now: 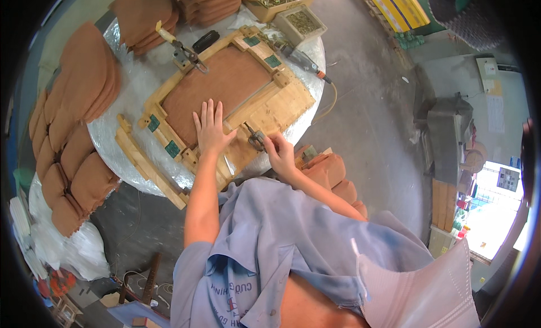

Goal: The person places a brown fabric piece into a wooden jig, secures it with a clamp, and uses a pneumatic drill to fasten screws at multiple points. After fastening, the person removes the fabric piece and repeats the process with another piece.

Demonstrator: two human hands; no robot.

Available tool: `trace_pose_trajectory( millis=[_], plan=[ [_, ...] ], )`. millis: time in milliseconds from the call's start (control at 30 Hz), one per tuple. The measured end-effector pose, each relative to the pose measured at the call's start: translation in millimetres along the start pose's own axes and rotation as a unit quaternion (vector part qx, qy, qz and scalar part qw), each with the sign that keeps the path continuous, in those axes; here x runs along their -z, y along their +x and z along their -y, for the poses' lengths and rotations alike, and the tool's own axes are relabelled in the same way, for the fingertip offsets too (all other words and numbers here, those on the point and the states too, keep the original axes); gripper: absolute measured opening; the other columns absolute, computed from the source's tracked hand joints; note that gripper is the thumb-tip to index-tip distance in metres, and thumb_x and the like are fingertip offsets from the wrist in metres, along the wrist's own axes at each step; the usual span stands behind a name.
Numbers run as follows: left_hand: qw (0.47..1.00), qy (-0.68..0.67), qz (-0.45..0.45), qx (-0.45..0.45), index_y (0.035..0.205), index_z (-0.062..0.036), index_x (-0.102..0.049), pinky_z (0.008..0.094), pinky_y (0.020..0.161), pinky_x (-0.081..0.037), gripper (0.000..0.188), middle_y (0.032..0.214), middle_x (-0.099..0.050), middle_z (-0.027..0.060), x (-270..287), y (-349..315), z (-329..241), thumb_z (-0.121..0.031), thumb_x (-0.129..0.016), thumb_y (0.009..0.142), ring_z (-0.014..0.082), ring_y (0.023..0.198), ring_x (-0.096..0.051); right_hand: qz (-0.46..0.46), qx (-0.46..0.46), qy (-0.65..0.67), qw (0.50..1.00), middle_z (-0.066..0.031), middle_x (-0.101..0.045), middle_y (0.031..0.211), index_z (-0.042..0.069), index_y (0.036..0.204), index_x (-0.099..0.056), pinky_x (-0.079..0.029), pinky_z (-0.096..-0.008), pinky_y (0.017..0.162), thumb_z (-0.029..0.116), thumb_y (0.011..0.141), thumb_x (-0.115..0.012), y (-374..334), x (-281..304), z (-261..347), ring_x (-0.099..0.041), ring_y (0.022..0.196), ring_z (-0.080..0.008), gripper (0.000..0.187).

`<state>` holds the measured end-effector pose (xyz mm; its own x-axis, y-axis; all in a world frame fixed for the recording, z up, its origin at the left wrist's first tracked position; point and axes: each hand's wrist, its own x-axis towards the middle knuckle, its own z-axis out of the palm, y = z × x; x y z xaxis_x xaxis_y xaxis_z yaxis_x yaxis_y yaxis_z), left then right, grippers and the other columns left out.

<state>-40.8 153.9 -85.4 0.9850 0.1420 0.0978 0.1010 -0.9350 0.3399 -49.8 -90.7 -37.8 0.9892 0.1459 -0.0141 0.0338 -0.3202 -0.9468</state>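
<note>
My left hand (211, 131) lies flat with its fingers spread on a brown panel (225, 83). The panel sits inside a wooden frame jig (284, 105) that has green patches at its corners. My right hand (280, 153) is closed at the near side of the jig, its fingertips on a dark metal clamp (257, 140). A second clamp (189, 54), with a yellowish handle, stands at the far left of the jig and reaches over the panel's edge.
The jig rests on a round table wrapped in plastic film (127, 153). Stacks of brown curved panels (84, 80) stand to the left. A power screwdriver (304, 60) with a yellow cord, a bin of small metal parts (301, 23) and a loose wooden bar (149, 164) lie around the jig.
</note>
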Motion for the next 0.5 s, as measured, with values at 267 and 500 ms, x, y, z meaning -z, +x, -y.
trace_pose_trajectory(
  millis=[267,500],
  plan=[
    [0.998,-0.033,-0.046,-0.011,0.164,-0.0152,-0.047,0.0632,0.134,-0.020,0.106,0.172,-0.040,0.0150,-3.5,-1.4,2.3,-0.051,-0.093,0.076,0.0345,0.161,-0.036,0.069,-0.003,-0.113,0.991,-0.0159,-0.070,0.071,0.006,0.102,-0.065,-0.052,-0.0388,0.058,0.022,0.103,-0.074,65.1,-49.9,25.3,-0.071,0.063,-0.0281,0.018],
    [0.999,-0.016,-0.042,-0.012,0.165,-0.0145,-0.046,0.0646,0.133,-0.020,0.103,0.172,-0.041,0.0156,-1.6,0.4,-0.7,-0.052,-0.089,0.079,0.0357,0.161,-0.036,0.048,0.026,-0.210,0.976,-0.0175,-0.075,0.084,0.008,0.106,-0.067,-0.056,-0.0504,0.070,0.031,0.106,-0.068,77.7,-78.7,-9.1,-0.074,0.078,-0.0407,0.023]
  ],
)
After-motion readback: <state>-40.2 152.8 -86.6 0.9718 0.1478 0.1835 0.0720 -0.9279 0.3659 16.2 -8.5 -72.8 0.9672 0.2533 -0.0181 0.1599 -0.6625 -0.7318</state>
